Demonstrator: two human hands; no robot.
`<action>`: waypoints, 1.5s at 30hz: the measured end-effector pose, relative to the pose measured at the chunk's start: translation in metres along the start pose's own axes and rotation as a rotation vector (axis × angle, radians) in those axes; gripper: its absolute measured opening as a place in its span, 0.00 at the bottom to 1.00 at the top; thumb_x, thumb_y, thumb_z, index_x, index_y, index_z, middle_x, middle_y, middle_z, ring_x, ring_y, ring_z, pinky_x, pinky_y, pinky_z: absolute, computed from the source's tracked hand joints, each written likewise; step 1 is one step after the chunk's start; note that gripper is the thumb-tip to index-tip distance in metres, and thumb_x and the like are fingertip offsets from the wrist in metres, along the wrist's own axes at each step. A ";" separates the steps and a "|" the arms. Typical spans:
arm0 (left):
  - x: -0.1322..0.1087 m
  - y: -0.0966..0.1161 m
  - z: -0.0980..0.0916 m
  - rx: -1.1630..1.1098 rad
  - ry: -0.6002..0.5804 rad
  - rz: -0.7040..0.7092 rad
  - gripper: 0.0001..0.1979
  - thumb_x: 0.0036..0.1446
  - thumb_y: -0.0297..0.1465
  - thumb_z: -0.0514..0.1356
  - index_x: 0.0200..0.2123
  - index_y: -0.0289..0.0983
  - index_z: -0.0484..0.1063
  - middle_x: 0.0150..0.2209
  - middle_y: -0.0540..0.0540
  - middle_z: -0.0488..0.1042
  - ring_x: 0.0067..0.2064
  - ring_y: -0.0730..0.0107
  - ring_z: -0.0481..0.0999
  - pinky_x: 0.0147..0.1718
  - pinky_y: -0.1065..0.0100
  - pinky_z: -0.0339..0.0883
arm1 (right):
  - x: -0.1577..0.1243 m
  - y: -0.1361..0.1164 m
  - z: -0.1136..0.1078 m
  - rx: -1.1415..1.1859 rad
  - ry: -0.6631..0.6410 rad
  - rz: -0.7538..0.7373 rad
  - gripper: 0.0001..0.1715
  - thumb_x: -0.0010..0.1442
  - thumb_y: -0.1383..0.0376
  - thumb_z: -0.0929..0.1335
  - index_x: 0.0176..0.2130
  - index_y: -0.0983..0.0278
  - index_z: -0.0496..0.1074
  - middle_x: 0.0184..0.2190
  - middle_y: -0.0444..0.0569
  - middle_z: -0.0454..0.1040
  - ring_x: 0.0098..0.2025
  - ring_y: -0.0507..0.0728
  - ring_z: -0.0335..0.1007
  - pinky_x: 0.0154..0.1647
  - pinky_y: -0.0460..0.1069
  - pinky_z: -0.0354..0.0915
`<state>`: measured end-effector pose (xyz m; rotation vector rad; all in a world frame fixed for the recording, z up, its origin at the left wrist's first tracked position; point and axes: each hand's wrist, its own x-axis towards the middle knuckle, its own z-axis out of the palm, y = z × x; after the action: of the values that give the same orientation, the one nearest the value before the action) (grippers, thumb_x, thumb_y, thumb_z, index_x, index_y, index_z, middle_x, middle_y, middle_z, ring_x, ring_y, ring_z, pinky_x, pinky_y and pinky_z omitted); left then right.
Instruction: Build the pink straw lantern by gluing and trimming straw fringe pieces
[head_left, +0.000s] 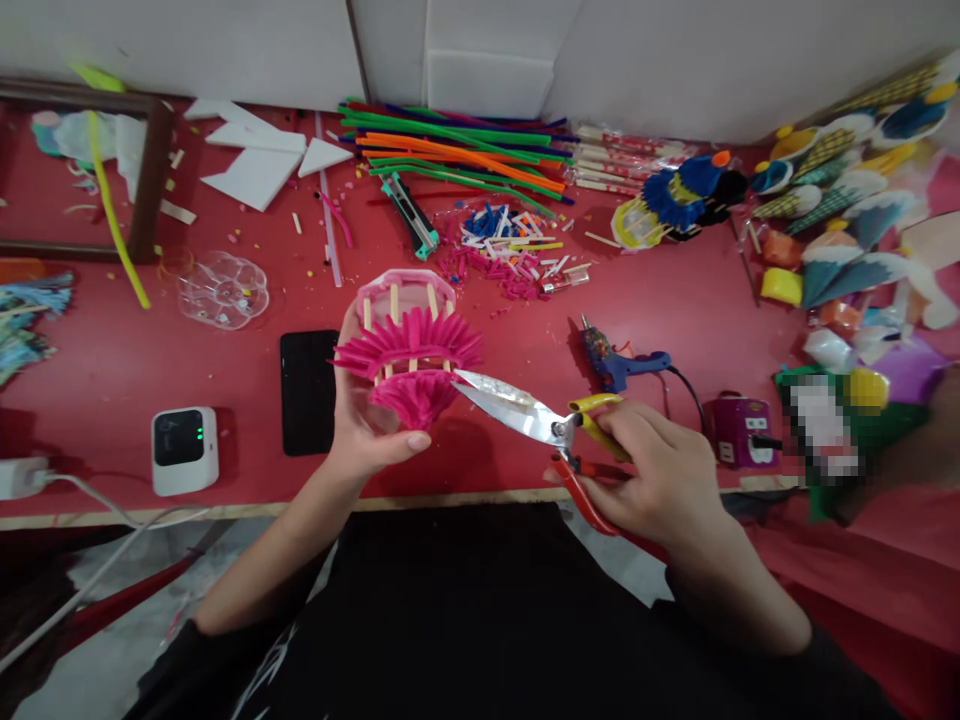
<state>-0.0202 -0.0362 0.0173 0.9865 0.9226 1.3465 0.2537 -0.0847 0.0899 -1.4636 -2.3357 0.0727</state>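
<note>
My left hand (358, 425) is closed around a pink craft model (409, 345), a small lantern-like piece with wooden sticks and rings of cut pink straw pieces. It holds the model just above the red table (675, 310). My right hand (652, 470) grips a pair of scissors (525, 412) with red and yellow handles. The blades point left, and their tips reach the lower pink ring of the model.
A black phone (307, 390) and a white device (184, 448) lie left of the model. A blue glue gun (619, 362), straw cuttings (510, 245), long coloured straws (457, 150), a utility knife (409, 215), white foam pieces (259, 160) and finished craft birds (832, 190) lie on the table.
</note>
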 end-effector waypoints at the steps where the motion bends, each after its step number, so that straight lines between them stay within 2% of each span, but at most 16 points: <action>1: 0.001 0.001 0.000 0.002 -0.019 0.012 0.58 0.34 0.46 0.81 0.68 0.49 0.59 0.63 0.39 0.72 0.73 0.41 0.63 0.70 0.49 0.64 | -0.001 0.001 0.000 -0.016 -0.004 -0.005 0.18 0.66 0.51 0.67 0.35 0.63 0.69 0.28 0.50 0.77 0.29 0.56 0.77 0.27 0.48 0.68; 5: 0.003 0.002 0.001 0.004 -0.096 0.052 0.57 0.38 0.45 0.80 0.69 0.49 0.59 0.67 0.38 0.68 0.74 0.43 0.60 0.68 0.51 0.67 | -0.001 0.006 -0.003 -0.053 -0.006 -0.028 0.21 0.67 0.48 0.66 0.35 0.63 0.69 0.29 0.51 0.79 0.29 0.56 0.78 0.26 0.49 0.68; 9: 0.002 0.003 0.000 -0.006 -0.108 0.032 0.60 0.37 0.44 0.81 0.71 0.48 0.56 0.69 0.36 0.65 0.74 0.39 0.60 0.70 0.46 0.64 | 0.001 0.008 -0.007 -0.093 -0.004 -0.073 0.23 0.68 0.48 0.66 0.37 0.65 0.71 0.31 0.52 0.80 0.31 0.56 0.80 0.27 0.48 0.68; 16: 0.003 -0.001 -0.006 0.059 -0.143 0.070 0.61 0.36 0.46 0.80 0.71 0.51 0.56 0.70 0.38 0.64 0.75 0.40 0.59 0.71 0.45 0.63 | 0.001 0.016 -0.007 -0.169 0.002 -0.150 0.29 0.70 0.43 0.63 0.31 0.64 0.69 0.26 0.49 0.77 0.27 0.54 0.76 0.24 0.48 0.62; 20: 0.003 -0.001 -0.007 0.035 -0.147 0.036 0.64 0.34 0.46 0.81 0.72 0.50 0.53 0.71 0.36 0.61 0.75 0.35 0.57 0.69 0.45 0.65 | 0.001 0.016 -0.004 -0.128 -0.018 -0.128 0.28 0.70 0.44 0.63 0.33 0.65 0.71 0.28 0.51 0.78 0.30 0.55 0.77 0.27 0.49 0.63; 24: 0.003 -0.002 -0.008 0.030 -0.163 0.034 0.63 0.36 0.46 0.81 0.72 0.50 0.53 0.72 0.37 0.60 0.75 0.36 0.57 0.70 0.45 0.64 | 0.001 0.013 -0.004 -0.057 -0.074 -0.075 0.27 0.70 0.46 0.63 0.37 0.66 0.72 0.31 0.53 0.80 0.32 0.56 0.78 0.29 0.49 0.65; 29: 0.004 -0.008 -0.013 0.034 -0.208 0.042 0.66 0.33 0.46 0.81 0.73 0.51 0.52 0.72 0.36 0.61 0.73 0.38 0.63 0.68 0.47 0.66 | 0.000 0.012 -0.004 -0.038 -0.090 -0.064 0.27 0.70 0.45 0.63 0.33 0.64 0.70 0.27 0.50 0.78 0.28 0.55 0.76 0.27 0.48 0.63; 34: 0.003 -0.005 -0.010 -0.002 -0.191 0.032 0.62 0.35 0.44 0.81 0.71 0.50 0.56 0.69 0.33 0.64 0.70 0.36 0.67 0.66 0.45 0.68 | -0.001 0.011 0.000 -0.064 -0.054 -0.082 0.30 0.70 0.44 0.61 0.27 0.62 0.67 0.22 0.46 0.73 0.24 0.53 0.70 0.25 0.48 0.57; 37: 0.003 -0.001 -0.006 -0.012 -0.161 0.002 0.58 0.37 0.45 0.80 0.70 0.50 0.58 0.69 0.35 0.64 0.71 0.38 0.65 0.69 0.44 0.65 | -0.003 0.011 0.001 -0.056 -0.060 -0.088 0.30 0.70 0.45 0.62 0.26 0.61 0.67 0.21 0.46 0.71 0.23 0.53 0.67 0.24 0.48 0.56; 40: 0.003 0.002 -0.003 0.014 -0.140 -0.016 0.57 0.36 0.47 0.80 0.69 0.50 0.60 0.68 0.37 0.66 0.72 0.42 0.64 0.70 0.48 0.62 | -0.005 0.012 0.002 -0.064 -0.074 -0.092 0.31 0.72 0.45 0.61 0.26 0.62 0.68 0.21 0.46 0.72 0.25 0.52 0.68 0.25 0.48 0.55; 45: 0.001 -0.001 -0.003 -0.039 -0.120 -0.083 0.51 0.36 0.43 0.81 0.64 0.50 0.66 0.63 0.39 0.72 0.69 0.43 0.69 0.68 0.49 0.66 | -0.006 0.015 0.003 -0.072 -0.084 -0.102 0.31 0.71 0.45 0.61 0.27 0.62 0.71 0.22 0.46 0.73 0.25 0.53 0.69 0.24 0.49 0.55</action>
<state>-0.0229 -0.0355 0.0157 0.9775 0.8346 1.2178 0.2677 -0.0825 0.0814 -1.3966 -2.5012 0.0235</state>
